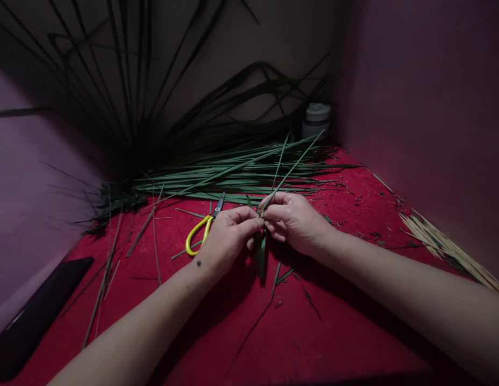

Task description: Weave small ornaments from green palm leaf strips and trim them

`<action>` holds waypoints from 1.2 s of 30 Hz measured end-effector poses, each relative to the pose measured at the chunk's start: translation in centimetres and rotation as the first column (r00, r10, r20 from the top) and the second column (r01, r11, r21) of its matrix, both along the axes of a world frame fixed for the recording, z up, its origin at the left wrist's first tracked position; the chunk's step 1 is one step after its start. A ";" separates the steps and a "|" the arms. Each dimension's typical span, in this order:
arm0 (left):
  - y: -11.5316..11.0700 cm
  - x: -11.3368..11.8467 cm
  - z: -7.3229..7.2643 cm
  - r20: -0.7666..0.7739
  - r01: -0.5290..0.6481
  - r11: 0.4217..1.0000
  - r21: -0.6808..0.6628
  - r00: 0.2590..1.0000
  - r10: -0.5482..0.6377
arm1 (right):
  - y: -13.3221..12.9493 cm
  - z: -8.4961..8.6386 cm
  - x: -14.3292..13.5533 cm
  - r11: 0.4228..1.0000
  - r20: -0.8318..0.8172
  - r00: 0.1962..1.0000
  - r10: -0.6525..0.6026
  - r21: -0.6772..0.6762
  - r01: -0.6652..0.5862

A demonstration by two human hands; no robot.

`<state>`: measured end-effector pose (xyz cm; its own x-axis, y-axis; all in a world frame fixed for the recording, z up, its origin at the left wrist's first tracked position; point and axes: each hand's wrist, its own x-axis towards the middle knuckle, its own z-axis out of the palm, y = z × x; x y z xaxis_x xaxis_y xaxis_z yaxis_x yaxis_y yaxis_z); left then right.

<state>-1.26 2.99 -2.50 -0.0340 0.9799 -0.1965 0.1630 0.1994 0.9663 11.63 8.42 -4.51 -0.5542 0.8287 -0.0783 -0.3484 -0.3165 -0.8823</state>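
Both hands meet near the middle of the view, pinching long green leaf strips [294, 165] where they come together. My left hand [238, 230] is closed, thumb and fingertips pressed on the joined part. Opposite it, my right hand [292, 219] is closed too, with two thin strips rising from its fingers up and to the right. A wider dark green leaf end [261, 256] hangs below the fingertips. What exactly lies between the fingers is mostly hidden. Scissors with yellow handles [199, 234] lie just left of my left hand, partly covered by it.
Cut green leaf strips [217, 174] lie in a pile behind the hands. Thin pale sticks [438, 238] are bunched at the right wall. A dark flat object [44, 308] lies at left. A pale lidded container [316, 120] stands at the back. Scraps litter the red cloth [314, 343].
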 end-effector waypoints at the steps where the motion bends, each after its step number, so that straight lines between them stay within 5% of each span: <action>1: -0.1 0.1 0.0 -0.019 -0.001 1.000 0.008 1.000 0.001 | 0.0 0.0 0.0 1.000 -0.010 1.000 0.011 -0.027 -0.012; 6: -0.4 0.3 0.5 -0.107 -0.008 0.998 0.059 0.994 0.014 | 0.1 0.3 0.0 0.991 -0.089 0.996 0.015 -0.134 -0.026; 12: -0.4 0.2 1.0 0.009 0.017 0.998 0.059 1.000 -0.018 | 0.2 0.8 0.1 0.971 -0.230 0.970 0.082 -0.199 -0.130; 28: -0.9 0.4 1.4 0.001 0.073 0.993 0.096 0.997 -0.073 | 0.1 1.7 0.7 0.983 -0.131 0.979 0.154 0.117 -0.139; 36: -1.0 0.5 1.1 -0.134 0.075 0.983 0.170 0.990 -0.052 | 0.3 1.7 0.6 0.949 0.103 0.994 0.021 0.310 -0.052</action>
<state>-0.76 2.03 -1.41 0.0152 0.9997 -0.0204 0.2948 0.0150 0.9554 12.25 8.68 -2.79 -0.5873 0.7996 0.1254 -0.2496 -0.0315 -0.9678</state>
